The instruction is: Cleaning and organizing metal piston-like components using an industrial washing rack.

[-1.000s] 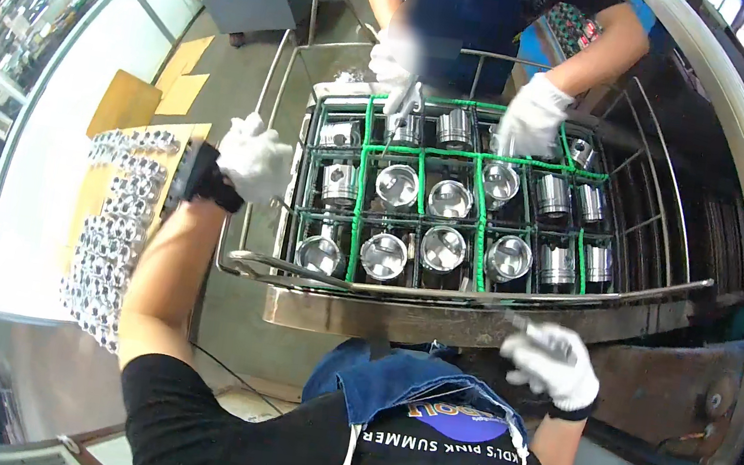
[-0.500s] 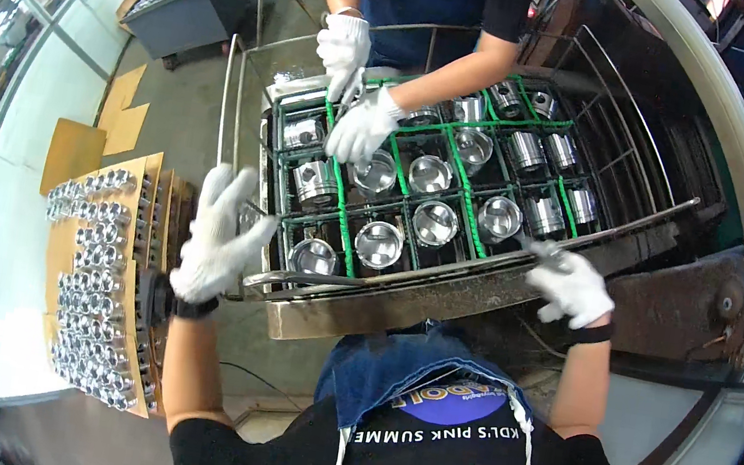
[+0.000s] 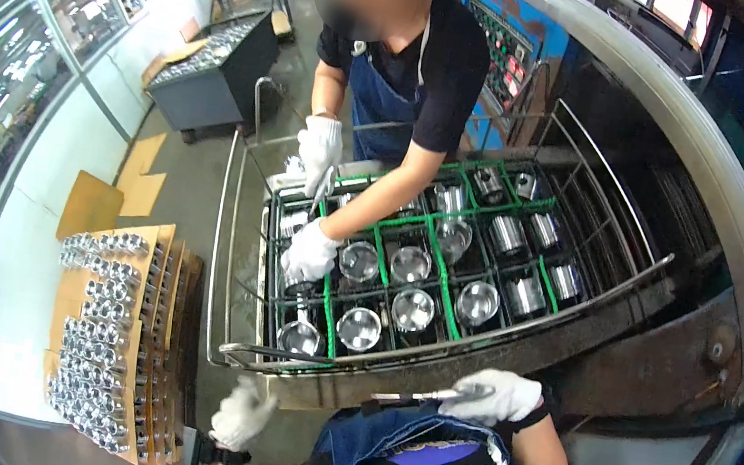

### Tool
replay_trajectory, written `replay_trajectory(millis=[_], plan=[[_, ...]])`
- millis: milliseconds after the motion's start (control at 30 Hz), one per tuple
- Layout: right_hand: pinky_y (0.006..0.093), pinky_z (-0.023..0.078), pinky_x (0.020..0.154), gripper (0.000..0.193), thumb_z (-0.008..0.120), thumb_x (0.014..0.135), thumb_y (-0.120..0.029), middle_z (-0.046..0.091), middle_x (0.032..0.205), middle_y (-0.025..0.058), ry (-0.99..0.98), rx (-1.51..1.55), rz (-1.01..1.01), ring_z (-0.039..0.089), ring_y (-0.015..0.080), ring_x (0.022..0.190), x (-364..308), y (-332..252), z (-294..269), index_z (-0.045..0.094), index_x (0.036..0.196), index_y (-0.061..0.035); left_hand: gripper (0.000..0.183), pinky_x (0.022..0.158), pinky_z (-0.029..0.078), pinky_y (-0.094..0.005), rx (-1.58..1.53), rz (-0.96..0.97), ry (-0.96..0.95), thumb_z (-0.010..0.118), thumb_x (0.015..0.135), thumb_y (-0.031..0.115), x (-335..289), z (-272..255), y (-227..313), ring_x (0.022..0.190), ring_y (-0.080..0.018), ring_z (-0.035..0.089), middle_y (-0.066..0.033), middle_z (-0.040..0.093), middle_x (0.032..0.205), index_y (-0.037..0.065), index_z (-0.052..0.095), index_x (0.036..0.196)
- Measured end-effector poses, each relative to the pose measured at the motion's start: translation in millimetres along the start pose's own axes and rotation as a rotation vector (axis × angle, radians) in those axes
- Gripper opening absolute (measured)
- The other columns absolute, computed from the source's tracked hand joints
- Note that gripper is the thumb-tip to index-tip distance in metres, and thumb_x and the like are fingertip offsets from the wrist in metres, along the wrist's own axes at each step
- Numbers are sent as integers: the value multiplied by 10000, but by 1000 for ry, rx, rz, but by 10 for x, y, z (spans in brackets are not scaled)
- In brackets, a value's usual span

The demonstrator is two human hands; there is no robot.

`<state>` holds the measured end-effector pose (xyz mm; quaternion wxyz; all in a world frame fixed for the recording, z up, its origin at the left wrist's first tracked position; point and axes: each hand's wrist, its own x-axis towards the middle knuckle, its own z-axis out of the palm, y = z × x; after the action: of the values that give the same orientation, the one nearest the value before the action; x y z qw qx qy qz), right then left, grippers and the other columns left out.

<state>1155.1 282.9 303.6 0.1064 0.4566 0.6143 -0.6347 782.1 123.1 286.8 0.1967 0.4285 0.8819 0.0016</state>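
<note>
Metal tool (image 3: 424, 396) (apart from basket (image 3: 447, 295) edge)

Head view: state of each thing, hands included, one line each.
Left hand: fingers blurred, nothing visibly held
Right hand: closed on slim metal tool
Slim metal tool: held, pointing left
Wire basket: loaded with pistons
Pistons: some round ends up, others side-on
Cardboard sheets: stacked
Co-worker's left hand: over basket
Co-worker's right hand: gripping tool

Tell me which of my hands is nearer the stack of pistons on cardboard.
Left. Your left hand is to the right of the piston stack, with a gap; your right hand, holding a slim metal tool, is much farther right.
</note>
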Motion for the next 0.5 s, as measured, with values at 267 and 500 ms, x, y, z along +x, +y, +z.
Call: replay_trajectory(millis=[267,500], plan=[[410,548,778,444,788,692,-358,665,1015,68,181,-185,72,653,309,948,-447,1779,-988,655,1075,-176,380,788,529,-348,-602,500,-390,520,995,339,-245,-224,1442,838,-215,669,-117,690,988,64,621,1236],[337,517,437,409,723,731,-145,596,718,109,1098,670,154,631,257,481,-408,2699,-1038,621,1109,-24,514,836,520,-455,-361,792,-281,555,955,410,-15,-461,3228,978,-362,658,-231,638,1020,30,492,1295]])
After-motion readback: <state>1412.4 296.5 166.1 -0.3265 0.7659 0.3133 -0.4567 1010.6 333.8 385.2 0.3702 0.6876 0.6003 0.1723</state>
